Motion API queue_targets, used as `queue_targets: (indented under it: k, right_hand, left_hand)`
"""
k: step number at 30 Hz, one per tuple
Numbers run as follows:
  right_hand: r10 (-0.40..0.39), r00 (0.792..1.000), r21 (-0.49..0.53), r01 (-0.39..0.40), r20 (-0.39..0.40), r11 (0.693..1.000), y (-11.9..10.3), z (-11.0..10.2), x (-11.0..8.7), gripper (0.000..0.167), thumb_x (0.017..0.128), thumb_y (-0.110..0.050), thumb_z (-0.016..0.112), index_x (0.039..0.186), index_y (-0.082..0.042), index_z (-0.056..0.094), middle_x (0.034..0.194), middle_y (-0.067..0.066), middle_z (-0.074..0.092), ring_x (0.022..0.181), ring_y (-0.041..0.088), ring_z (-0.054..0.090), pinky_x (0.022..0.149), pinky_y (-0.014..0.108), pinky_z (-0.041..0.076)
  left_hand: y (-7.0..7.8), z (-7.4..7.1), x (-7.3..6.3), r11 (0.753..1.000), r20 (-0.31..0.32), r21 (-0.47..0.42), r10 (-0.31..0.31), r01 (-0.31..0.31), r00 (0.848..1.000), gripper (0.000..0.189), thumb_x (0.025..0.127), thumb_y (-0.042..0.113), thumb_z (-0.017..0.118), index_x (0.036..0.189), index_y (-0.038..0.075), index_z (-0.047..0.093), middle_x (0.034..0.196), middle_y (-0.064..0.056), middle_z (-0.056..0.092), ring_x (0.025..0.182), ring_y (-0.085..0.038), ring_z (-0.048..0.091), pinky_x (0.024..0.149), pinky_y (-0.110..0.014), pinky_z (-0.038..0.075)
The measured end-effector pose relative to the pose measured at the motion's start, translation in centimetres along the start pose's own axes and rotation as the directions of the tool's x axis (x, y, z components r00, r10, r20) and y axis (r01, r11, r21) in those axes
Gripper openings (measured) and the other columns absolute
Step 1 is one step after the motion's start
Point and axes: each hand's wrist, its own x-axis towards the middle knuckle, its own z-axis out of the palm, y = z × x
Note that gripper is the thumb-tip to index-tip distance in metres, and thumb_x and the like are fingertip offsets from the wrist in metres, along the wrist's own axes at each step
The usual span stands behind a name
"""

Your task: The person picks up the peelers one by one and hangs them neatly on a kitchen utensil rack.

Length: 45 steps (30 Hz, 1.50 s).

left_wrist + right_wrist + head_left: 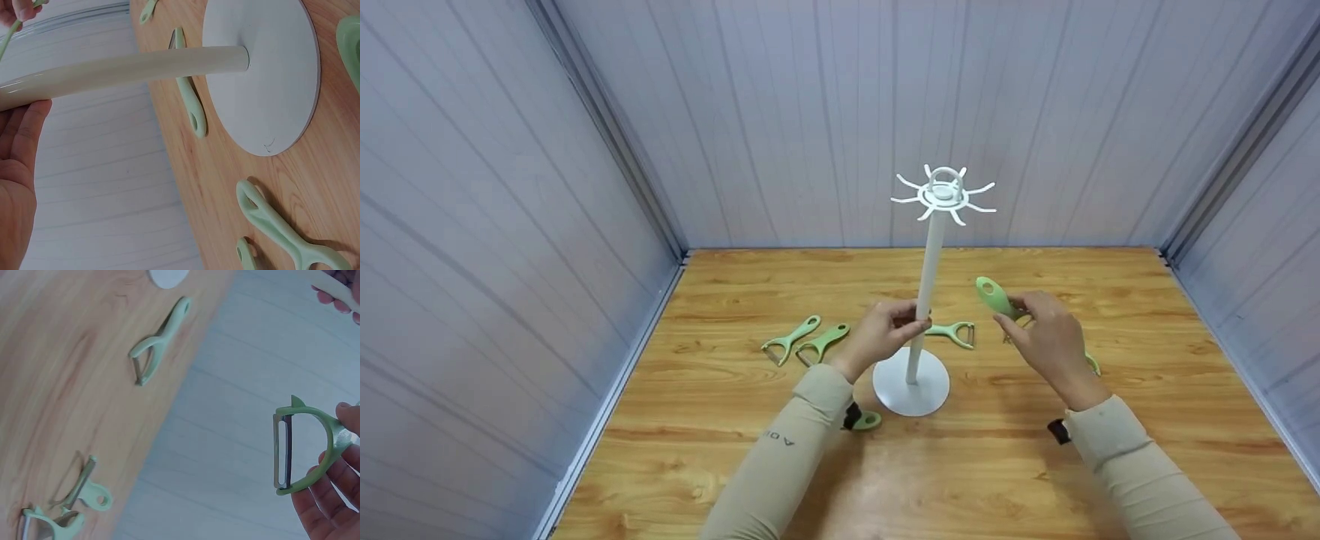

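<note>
Currently | left fingers (pixel 911 328): curled round white pole (pixel 929 270) | right fingers (pixel 1039 304): pinching green peeler (pixel 997 300)

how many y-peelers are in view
7 Y-peelers: two left of the white stand, one behind it, one by the left forearm, one in the right hand, two on the table at right. More could be hidden.
</note>
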Motion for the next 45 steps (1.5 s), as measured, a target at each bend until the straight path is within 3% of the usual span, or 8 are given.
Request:
queue_targets:
  k: [9, 17, 20, 25, 28, 38, 45]
  right_hand:
    - [-0.093, 0.987, 0.060, 0.101, -0.130, 0.993, -1.8, -0.7, 0.6, 0.032, 0.082, -0.004, 0.095, 0.107, 0.004, 0.078, 0.093, 0.019, 0.076, 0.083, 0.034, 0.071, 0.071, 0.051, 0.061]
    - [-0.109, 0.979, 0.077, 0.124, -0.174, 0.989, -3.2, -1.5, 1.2, 0.030, 0.083, -0.002, 0.094, 0.107, 0.005, 0.078, 0.092, 0.017, 0.077, 0.081, 0.033, 0.073, 0.071, 0.051, 0.061]
    - [-0.097, 0.978, 0.089, 0.114, -0.183, 0.989, -3.8, -1.9, 1.4, 0.029, 0.082, -0.002, 0.094, 0.106, 0.005, 0.079, 0.091, 0.016, 0.077, 0.082, 0.032, 0.074, 0.073, 0.041, 0.060]
    - [-0.089, 0.976, 0.111, 0.113, -0.201, 0.987, -4.9, -2.7, 1.8, 0.028, 0.083, -0.002, 0.094, 0.106, 0.005, 0.079, 0.091, 0.016, 0.078, 0.083, 0.033, 0.075, 0.080, 0.016, 0.051]
    - [-0.093, 0.971, 0.123, 0.122, -0.218, 0.985, -5.7, -3.2, 2.1, 0.028, 0.083, -0.002, 0.093, 0.106, 0.005, 0.079, 0.091, 0.016, 0.078, 0.082, 0.033, 0.075, 0.083, 0.009, 0.046]
    - [-0.145, 0.951, 0.180, 0.198, -0.272, 0.964, -7.6, -4.3, 3.2, 0.032, 0.079, 0.002, 0.095, 0.106, 0.004, 0.078, 0.091, 0.017, 0.077, 0.081, 0.033, 0.074, 0.088, 0.004, 0.046]
    - [-0.154, 0.932, 0.217, 0.233, -0.327, 0.948, -9.2, -5.0, 3.6, 0.035, 0.075, 0.008, 0.095, 0.105, 0.005, 0.078, 0.092, 0.018, 0.077, 0.080, 0.035, 0.072, 0.089, 0.004, 0.047]
  left_hand:
    - [-0.2, 0.1, 0.0, 1.000, 0.011, -0.002, 0.023, -0.023, 1.000, 0.020, 0.107, 0.007, 0.069, 0.121, -0.005, 0.076, 0.120, -0.026, 0.078, 0.113, -0.033, 0.079, 0.098, -0.033, 0.065]
    - [-0.2, 0.2, 0.1, 1.000, 0.002, 0.012, 0.029, -0.029, 1.000, 0.019, 0.107, 0.006, 0.069, 0.121, -0.005, 0.076, 0.119, -0.022, 0.079, 0.113, -0.032, 0.079, 0.097, -0.030, 0.064]
    - [-0.1, 0.2, 0.1, 1.000, -0.001, 0.009, 0.029, -0.029, 1.000, 0.019, 0.106, 0.006, 0.069, 0.121, -0.005, 0.076, 0.119, -0.023, 0.079, 0.113, -0.032, 0.079, 0.097, -0.031, 0.065]
    - [-0.2, 0.1, 0.0, 0.999, -0.005, 0.012, 0.041, -0.041, 0.999, 0.018, 0.106, 0.006, 0.070, 0.119, -0.005, 0.076, 0.117, -0.023, 0.080, 0.112, -0.032, 0.079, 0.096, -0.032, 0.065]
    - [-0.2, 0.1, 0.1, 0.999, -0.007, 0.017, 0.049, -0.049, 0.999, 0.018, 0.106, 0.006, 0.071, 0.119, -0.005, 0.077, 0.116, -0.021, 0.080, 0.111, -0.031, 0.080, 0.096, -0.031, 0.065]
    - [-0.1, 0.0, 0.0, 0.999, -0.009, 0.039, 0.016, -0.015, 1.000, 0.023, 0.108, 0.012, 0.070, 0.125, -0.001, 0.077, 0.117, -0.017, 0.081, 0.110, -0.028, 0.080, 0.096, -0.032, 0.065]
    - [-0.1, 0.0, 0.0, 0.999, -0.007, 0.034, 0.028, -0.028, 1.000, 0.022, 0.107, 0.011, 0.070, 0.124, -0.002, 0.077, 0.117, -0.018, 0.081, 0.110, -0.029, 0.080, 0.096, -0.031, 0.065]
